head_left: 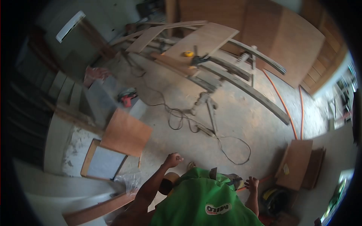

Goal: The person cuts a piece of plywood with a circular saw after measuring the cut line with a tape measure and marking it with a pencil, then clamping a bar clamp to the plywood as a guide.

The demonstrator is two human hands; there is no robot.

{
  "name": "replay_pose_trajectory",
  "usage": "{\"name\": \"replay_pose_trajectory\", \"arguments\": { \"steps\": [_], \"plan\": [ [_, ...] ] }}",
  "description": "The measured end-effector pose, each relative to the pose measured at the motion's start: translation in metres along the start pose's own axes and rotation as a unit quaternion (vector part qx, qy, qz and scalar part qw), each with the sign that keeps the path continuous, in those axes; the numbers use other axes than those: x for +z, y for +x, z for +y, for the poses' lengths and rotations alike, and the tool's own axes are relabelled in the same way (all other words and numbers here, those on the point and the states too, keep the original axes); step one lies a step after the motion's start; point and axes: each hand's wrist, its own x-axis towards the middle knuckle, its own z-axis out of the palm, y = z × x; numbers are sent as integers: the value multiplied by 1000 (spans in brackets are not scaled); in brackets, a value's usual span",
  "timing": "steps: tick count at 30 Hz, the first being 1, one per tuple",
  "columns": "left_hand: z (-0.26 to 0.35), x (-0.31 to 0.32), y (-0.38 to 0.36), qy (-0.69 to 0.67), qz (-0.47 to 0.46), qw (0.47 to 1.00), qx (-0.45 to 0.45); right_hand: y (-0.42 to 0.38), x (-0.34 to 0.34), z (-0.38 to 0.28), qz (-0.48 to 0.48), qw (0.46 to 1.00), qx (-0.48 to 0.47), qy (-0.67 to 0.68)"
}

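Observation:
My left hand (174, 160) is raised in front of me with its fingers curled into a loose fist; nothing shows in it. It is over the concrete floor, to the right of a reddish-brown plywood panel (126, 132). My right hand (252, 183) hangs at my side with its fingers partly spread and holds nothing that I can see. Nearest to it are brown boards (296, 164) leaning at the right.
Ahead, a plywood sheet (205, 39) lies on a wooden frame with a yellow tape measure (188, 54). A black cable (177, 118) loops over the floor. An orange hose (281, 100) runs at the right. A red power tool (127, 98) sits at the left.

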Motion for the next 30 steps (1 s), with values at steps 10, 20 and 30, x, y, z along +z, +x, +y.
{"name": "replay_pose_trajectory", "arguments": {
  "steps": [10,20,30],
  "plan": [
    [-187,-62,-92,-213,183,918,-280,-18,275,-212,-191,876,-288,-335],
    [-218,-49,-81,-99,51,937,-330,-9,489,-395,-204,755,-498,-375],
    [-190,-247,1,-133,-25,954,-269,62,559,-674,33,645,-623,-442]
  ]
}}
